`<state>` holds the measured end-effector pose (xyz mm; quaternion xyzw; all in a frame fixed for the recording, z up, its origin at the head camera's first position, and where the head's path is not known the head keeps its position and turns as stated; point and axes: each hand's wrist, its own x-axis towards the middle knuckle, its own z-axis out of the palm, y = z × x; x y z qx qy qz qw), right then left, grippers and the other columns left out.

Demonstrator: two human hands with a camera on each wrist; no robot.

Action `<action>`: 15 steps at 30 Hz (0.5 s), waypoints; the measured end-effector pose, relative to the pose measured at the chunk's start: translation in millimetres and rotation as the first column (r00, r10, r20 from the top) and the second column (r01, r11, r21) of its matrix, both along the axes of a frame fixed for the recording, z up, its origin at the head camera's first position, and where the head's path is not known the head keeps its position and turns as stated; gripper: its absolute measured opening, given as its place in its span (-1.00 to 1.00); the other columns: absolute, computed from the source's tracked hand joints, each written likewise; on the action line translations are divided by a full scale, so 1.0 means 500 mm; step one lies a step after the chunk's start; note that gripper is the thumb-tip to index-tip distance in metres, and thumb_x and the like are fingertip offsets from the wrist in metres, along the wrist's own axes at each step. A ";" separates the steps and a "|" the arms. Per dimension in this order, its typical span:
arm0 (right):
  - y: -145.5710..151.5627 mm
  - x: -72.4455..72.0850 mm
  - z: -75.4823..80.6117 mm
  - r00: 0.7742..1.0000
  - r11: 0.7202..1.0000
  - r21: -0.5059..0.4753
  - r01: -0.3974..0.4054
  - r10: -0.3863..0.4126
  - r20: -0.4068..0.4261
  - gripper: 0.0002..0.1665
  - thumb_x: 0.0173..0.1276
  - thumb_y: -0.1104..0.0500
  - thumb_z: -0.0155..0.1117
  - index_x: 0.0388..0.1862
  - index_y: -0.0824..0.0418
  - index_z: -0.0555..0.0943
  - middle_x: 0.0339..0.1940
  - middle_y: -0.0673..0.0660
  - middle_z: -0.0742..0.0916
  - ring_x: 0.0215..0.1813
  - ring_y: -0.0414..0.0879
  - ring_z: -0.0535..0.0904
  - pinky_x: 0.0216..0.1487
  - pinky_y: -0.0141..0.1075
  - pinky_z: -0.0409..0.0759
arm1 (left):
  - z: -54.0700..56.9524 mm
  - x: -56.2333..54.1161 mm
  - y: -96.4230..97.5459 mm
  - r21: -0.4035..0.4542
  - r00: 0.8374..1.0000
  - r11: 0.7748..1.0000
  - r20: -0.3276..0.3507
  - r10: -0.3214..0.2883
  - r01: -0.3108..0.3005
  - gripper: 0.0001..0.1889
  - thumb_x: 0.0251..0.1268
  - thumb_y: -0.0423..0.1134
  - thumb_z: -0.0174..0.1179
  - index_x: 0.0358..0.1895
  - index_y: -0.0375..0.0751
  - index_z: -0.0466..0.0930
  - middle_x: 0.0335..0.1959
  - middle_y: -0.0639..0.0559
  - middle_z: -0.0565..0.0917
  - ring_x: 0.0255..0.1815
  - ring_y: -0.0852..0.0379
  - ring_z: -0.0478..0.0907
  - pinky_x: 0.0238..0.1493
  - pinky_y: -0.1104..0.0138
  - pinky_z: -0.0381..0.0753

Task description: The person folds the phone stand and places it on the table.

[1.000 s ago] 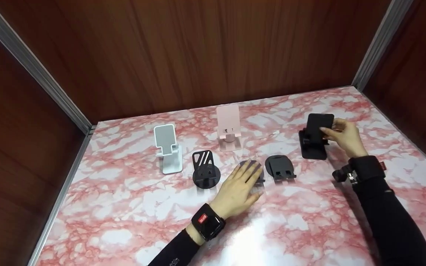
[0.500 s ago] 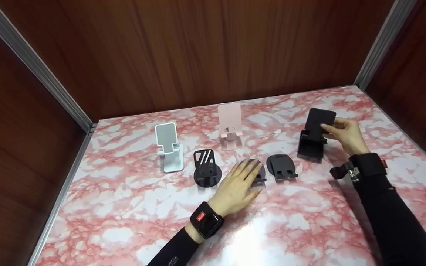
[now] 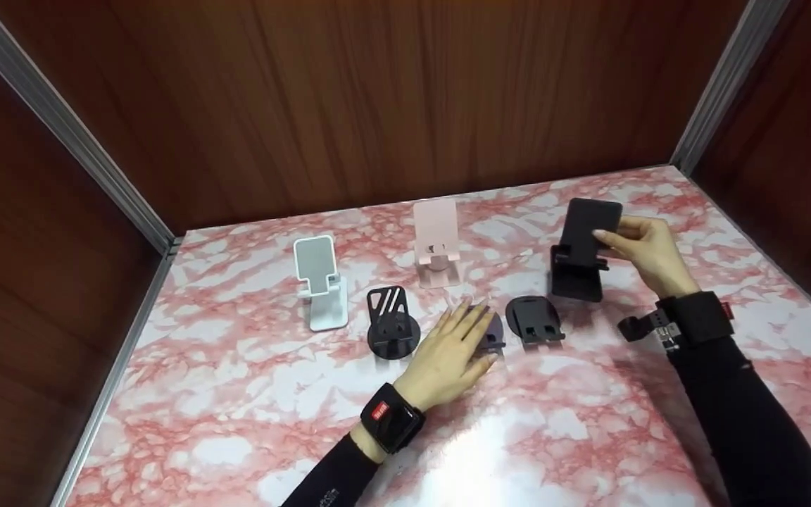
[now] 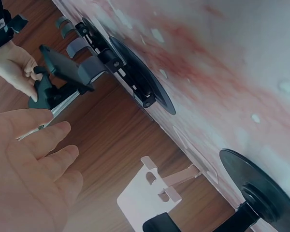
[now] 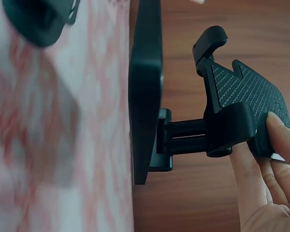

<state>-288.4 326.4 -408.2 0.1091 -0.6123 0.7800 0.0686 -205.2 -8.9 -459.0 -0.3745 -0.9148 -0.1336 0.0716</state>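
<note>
My right hand (image 3: pixel 648 253) pinches the upper plate of a black phone stand (image 3: pixel 588 229), thumb on its front and fingers behind. In the right wrist view the stand's textured plate (image 5: pixel 251 92) sits between thumb and fingers, joined by a hinge arm to a thick base (image 5: pixel 145 92). That base looks raised off the table. With fingers straight, my left hand (image 3: pixel 444 359) lies over a folded, round purple phone stand (image 3: pixel 493 331) and hides part of it; whether it touches is unclear. A folded, round black phone stand (image 3: pixel 533 320) lies just right of the purple one.
A black stand with a slotted plate (image 3: pixel 391 324) stands left of my left hand. Farther left is a white-rimmed grey stand (image 3: pixel 316 264), and a pink stand (image 3: pixel 436 225) is behind. Wooden panels (image 3: pixel 377 105) enclose the marbled table (image 3: pixel 236 394).
The black phone stand in my right hand has tilted, risen a little and shifted left. My left hand has slid slightly left, uncovering more of the purple stand.
</note>
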 end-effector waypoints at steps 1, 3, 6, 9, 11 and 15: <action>-0.006 0.002 0.003 1.000 1.000 0.003 -0.009 0.009 -0.004 -0.77 0.27 0.51 0.24 -0.08 0.47 0.65 -0.29 0.23 0.77 -0.25 -0.04 0.73 -0.17 -0.25 0.69 | 0.000 0.000 0.000 0.001 1.000 1.000 0.005 0.001 -0.001 -0.30 0.51 0.09 -0.11 0.54 -0.18 0.00 0.54 -0.07 0.05 0.54 -0.08 -0.09 0.51 0.18 -0.28; -0.017 0.007 0.009 1.000 0.999 0.019 -0.026 0.026 -0.016 -0.77 0.28 0.50 0.24 -0.07 0.49 0.65 -0.28 0.23 0.77 -0.24 -0.03 0.73 -0.16 -0.25 0.69 | 0.001 -0.001 -0.001 0.006 1.000 1.000 0.017 0.000 0.000 -0.30 0.51 0.09 -0.11 0.54 -0.18 -0.01 0.54 -0.07 0.05 0.54 -0.08 -0.10 0.51 0.18 -0.29; -0.035 0.014 0.015 0.999 0.998 0.035 -0.046 0.047 -0.028 -0.77 0.29 0.49 0.25 -0.07 0.49 0.64 -0.28 0.23 0.77 -0.23 -0.04 0.73 -0.15 -0.25 0.69 | 0.002 -0.004 -0.001 0.017 0.999 1.000 0.035 0.002 -0.003 -0.31 0.52 0.08 -0.11 0.54 -0.18 -0.01 0.54 -0.07 0.05 0.55 -0.07 -0.12 0.51 0.19 -0.30; -0.053 0.022 0.022 0.998 0.996 0.066 -0.055 0.057 -0.038 -0.77 0.29 0.46 0.26 -0.07 0.49 0.64 -0.29 0.23 0.77 -0.24 -0.05 0.73 -0.14 -0.26 0.69 | 0.003 -0.007 -0.001 0.029 0.999 1.000 0.053 0.011 -0.013 -0.33 0.53 0.09 -0.15 0.54 -0.20 0.02 0.54 -0.08 0.06 0.55 -0.05 -0.12 0.51 0.19 -0.28; -0.067 0.027 0.027 0.998 0.994 0.099 -0.049 0.054 -0.044 -0.77 0.29 0.44 0.28 -0.07 0.49 0.64 -0.30 0.22 0.77 -0.25 -0.06 0.73 -0.15 -0.27 0.69 | 0.002 -0.010 0.001 0.048 0.997 0.999 0.074 0.017 -0.020 -0.33 0.54 0.09 -0.17 0.53 -0.21 0.03 0.53 -0.09 0.07 0.55 -0.05 -0.11 0.51 0.18 -0.24; -0.093 0.038 0.033 0.997 0.983 0.178 -0.040 0.050 -0.051 -0.73 0.30 0.39 0.30 -0.04 0.52 0.62 -0.29 0.20 0.77 -0.26 -0.07 0.73 -0.16 -0.27 0.70 | 0.005 -0.018 0.007 0.128 0.989 0.991 0.144 0.023 -0.042 -0.34 0.55 0.07 -0.17 0.53 -0.22 0.02 0.53 -0.08 0.07 0.54 -0.03 -0.11 0.51 0.20 -0.21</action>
